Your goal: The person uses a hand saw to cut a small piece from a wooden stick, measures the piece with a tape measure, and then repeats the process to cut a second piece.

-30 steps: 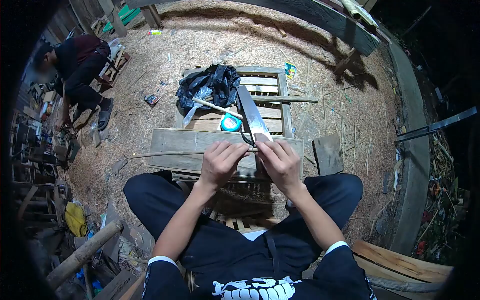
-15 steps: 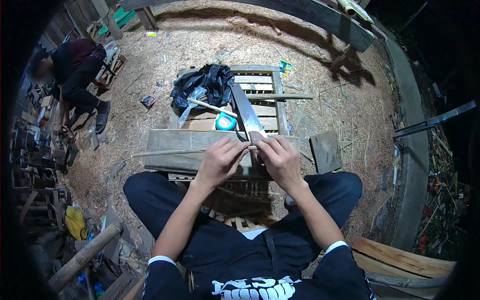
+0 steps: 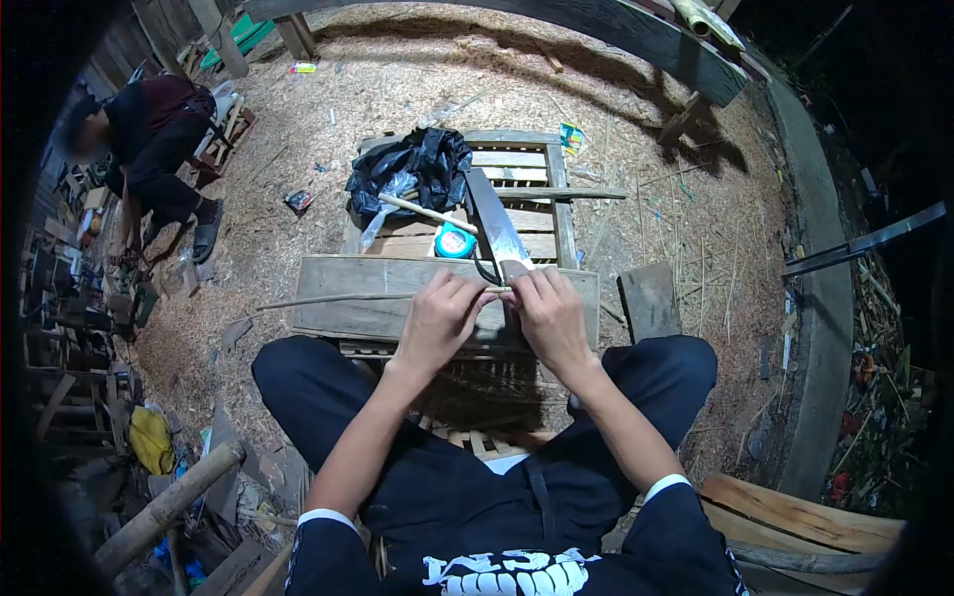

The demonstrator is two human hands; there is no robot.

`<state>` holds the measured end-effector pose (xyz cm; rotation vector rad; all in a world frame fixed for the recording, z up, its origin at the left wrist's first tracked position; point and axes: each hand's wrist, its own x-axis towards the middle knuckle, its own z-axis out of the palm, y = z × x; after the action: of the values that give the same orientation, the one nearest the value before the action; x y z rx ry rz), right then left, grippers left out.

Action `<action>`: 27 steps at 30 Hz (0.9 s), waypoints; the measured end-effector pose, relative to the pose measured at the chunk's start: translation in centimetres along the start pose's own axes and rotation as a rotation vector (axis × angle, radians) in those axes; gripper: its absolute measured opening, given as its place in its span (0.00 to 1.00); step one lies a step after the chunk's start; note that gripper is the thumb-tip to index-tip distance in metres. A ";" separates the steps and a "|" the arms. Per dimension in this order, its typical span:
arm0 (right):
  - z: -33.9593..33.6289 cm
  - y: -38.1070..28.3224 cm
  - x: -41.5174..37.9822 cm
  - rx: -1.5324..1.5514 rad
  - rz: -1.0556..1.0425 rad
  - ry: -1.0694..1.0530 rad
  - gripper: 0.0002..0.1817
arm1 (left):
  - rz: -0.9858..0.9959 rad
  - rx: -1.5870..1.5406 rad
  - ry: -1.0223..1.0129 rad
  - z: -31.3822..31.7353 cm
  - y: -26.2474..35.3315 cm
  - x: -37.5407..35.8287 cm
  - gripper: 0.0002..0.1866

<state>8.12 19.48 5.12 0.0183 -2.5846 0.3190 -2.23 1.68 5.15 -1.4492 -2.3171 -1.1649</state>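
Observation:
Above a wooden board (image 3: 348,276), my left hand (image 3: 439,316) is closed on a thin stick (image 3: 338,298) that sticks out to the left. My right hand (image 3: 547,316) is closed at the right end of the same stick, its fingertips almost touching those of my left hand. A saw (image 3: 495,217) with a wide metal blade lies just beyond my fingers, its near end partly hidden by my right hand. Left of the blade sit a teal tape measure (image 3: 454,241) and a short pale stick (image 3: 427,213).
A black plastic bag (image 3: 422,169) lies on a slatted wooden stand (image 3: 552,159). Another stick (image 3: 586,193) crosses that stand. A dark flat block (image 3: 649,301) is right of the board. At the far left a person (image 3: 149,149) bends forward. A long beam (image 3: 616,35) spans the back.
The fingertips of both hands have shifted slightly around the stick's right end. The whole view has moved a little; the saw, bag and tape measure stay in place on the stand.

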 end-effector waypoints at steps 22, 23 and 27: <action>0.5 -1.7 0.2 -0.091 0.024 0.213 0.11 | 0.090 0.155 0.162 -0.1 0.6 -0.1 0.16; 0.6 -1.6 0.2 -0.074 0.029 0.196 0.11 | 0.091 0.150 0.146 -0.2 0.4 -0.1 0.16; 0.6 -0.9 0.6 0.030 0.007 0.157 0.08 | 0.088 0.108 0.081 -1.1 -0.1 0.2 0.15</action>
<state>7.39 18.51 5.16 -0.0054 -2.4245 0.3473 -2.67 1.02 5.93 -1.4236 -2.2025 -1.0390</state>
